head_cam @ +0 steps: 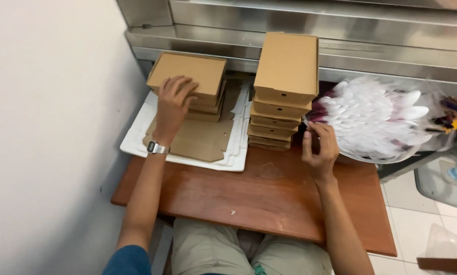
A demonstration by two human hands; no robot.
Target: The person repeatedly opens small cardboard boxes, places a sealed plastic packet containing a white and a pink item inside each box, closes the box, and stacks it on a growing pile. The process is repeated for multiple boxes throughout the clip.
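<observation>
My left hand (174, 102) lies flat on top of a short stack of closed brown cardboard boxes (190, 76) at the back left of the wooden table (269, 198). A taller stack of the same boxes (283, 86) stands beside it in the middle. My right hand (319, 145) is just right of that tall stack, fingers pinched at the edge of a clear plastic bag of white plastic spoons (376, 117). Flat unfolded cardboard blanks (200, 140) lie under the short stack on a pile of white sheets (236, 155).
A white wall closes the left side. A stainless steel shelf (315, 30) runs along the back above the stacks. White tiled floor (417, 203) shows at right, with a clear bag and a box at the bottom right corner. My knees are under the table's front edge.
</observation>
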